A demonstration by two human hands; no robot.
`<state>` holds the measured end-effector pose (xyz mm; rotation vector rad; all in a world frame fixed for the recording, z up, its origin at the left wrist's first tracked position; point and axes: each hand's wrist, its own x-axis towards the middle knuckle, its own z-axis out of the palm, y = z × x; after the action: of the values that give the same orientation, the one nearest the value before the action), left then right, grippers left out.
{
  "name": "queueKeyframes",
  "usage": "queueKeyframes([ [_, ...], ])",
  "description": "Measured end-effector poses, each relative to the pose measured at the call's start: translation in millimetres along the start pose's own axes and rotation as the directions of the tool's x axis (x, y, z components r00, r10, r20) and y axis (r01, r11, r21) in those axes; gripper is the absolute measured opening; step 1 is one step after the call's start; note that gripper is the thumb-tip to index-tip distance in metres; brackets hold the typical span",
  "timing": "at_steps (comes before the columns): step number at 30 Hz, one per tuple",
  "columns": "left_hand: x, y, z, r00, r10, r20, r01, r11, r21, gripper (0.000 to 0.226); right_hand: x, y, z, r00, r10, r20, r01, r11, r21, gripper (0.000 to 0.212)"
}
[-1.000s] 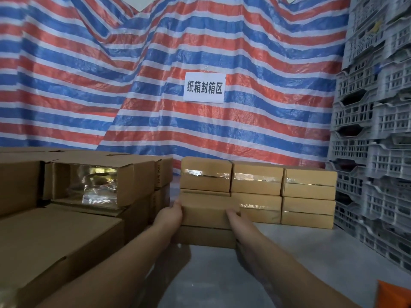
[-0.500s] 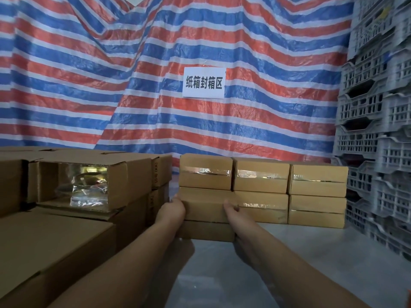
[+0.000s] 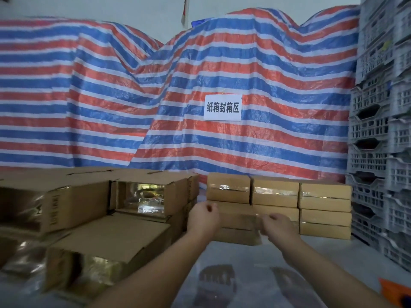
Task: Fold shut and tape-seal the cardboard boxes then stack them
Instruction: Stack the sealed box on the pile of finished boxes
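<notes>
While both hands hover before the 3-column stack of taped brown cardboard boxes (image 3: 275, 196), left hand (image 3: 203, 218) and right hand (image 3: 279, 227) seem loosely curled, empty, though blurred.

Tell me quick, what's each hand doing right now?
Left hand: fingers loosely curled, holding nothing, just off the stacked box.
Right hand: blurred, appears relaxed and empty.
</notes>
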<state>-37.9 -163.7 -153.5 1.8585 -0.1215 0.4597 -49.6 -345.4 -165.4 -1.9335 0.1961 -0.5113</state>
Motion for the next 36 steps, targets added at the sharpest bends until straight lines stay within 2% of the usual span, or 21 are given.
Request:
queueKeyframes([
  [4,-63.5,-2.5,-25.8,0.974,0.196,0.113,-0.208,0.973,0.104,0.041,-69.9,-5.2,-18.3,0.994,-0.076,-0.078,0.081,0.995,0.060,0.032],
  [7,-105.5,-17.2,-38.6,0.959,0.236,0.160,-0.262,0.950,0.172,0.055,-114.2,2.2,-22.0,0.983,-0.116,-0.142,0.122,0.992,0.035,0.041],
  [10,-130.4,-43.3,-44.6,0.957,0.222,0.189,-0.272,0.913,0.305,0.061,-139.9,21.5,-17.5,0.984,-0.094,-0.150,0.099,0.995,0.028,0.040],
  [12,-135.1,-57.9,-46.5,0.957,0.215,0.194,-0.273,0.893,0.359,0.059,-143.1,32.2,-15.8,0.984,-0.113,-0.139,0.109,0.993,-0.036,0.041],
  [15,-128.6,-70.5,-45.9,0.961,0.254,0.110,-0.276,0.893,0.354,0.050,-140.3,35.9,-18.4,0.976,-0.175,-0.129,0.159,0.979,-0.130,0.049],
  [19,-125.4,-75.9,-46.0,0.966,0.245,0.083,-0.259,0.918,0.300,0.019,-136.0,45.9,-16.5,0.967,-0.228,-0.117,0.205,0.962,-0.182,0.055],
  [21,-129.0,-72.8,-48.7,0.955,0.282,0.095,-0.297,0.911,0.286,0.022,-135.3,45.9,-13.5,0.964,-0.234,-0.128,0.211,0.962,-0.172,0.054],
  [24,-137.2,-52.7,-61.4,0.935,0.337,0.110,-0.354,0.881,0.313,0.049,-134.6,30.8,-4.7,0.949,-0.305,-0.076,0.275,0.924,-0.265,0.048],
  [27,-137.1,-18.8,-95.0,0.891,0.452,0.048,-0.448,0.855,0.262,0.070,-133.9,-14.6,12.7,0.856,-0.517,0.007,0.496,0.818,-0.291,0.048],
  [30,-112.2,7.1,-142.9,0.795,0.604,-0.064,-0.538,0.749,0.386,0.047,-126.6,-72.5,44.1,0.787,-0.598,0.153,0.618,0.762,-0.195,0.030],
  [32,-87.5,14.3,-177.3,0.734,0.663,-0.148,-0.522,0.690,0.501,0.024,-121.8,-105.7,72.7,0.764,-0.592,0.257,0.633,0.765,-0.120,0.016],
  [33,-73.7,13.8,-194.7,0.721,0.666,-0.189,-0.488,0.682,0.544,0.021,-119.6,-119.2,88.8,0.744,-0.597,0.299,0.645,0.758,-0.092,0.010],
  [34,-59.6,11.2,-211.5,0.716,0.661,-0.223,-0.447,0.680,0.582,0.029,-117.2,-129.7,105.5,0.721,-0.609,0.331,0.664,0.744,-0.076,0.006],
  [35,-45.9,6.7,-228.1,0.723,0.646,-0.246,-0.400,0.681,0.613,0.039,-114.7,-138.3,123.0,0.691,-0.623,0.367,0.687,0.725,-0.061,0.017],
  [36,-33.4,2.2,-243.9,0.739,0.621,-0.261,-0.340,0.678,0.651,0.047,-111.7,-145.4,139.9,0.662,-0.630,0.406,0.706,0.706,-0.056,0.039],
])
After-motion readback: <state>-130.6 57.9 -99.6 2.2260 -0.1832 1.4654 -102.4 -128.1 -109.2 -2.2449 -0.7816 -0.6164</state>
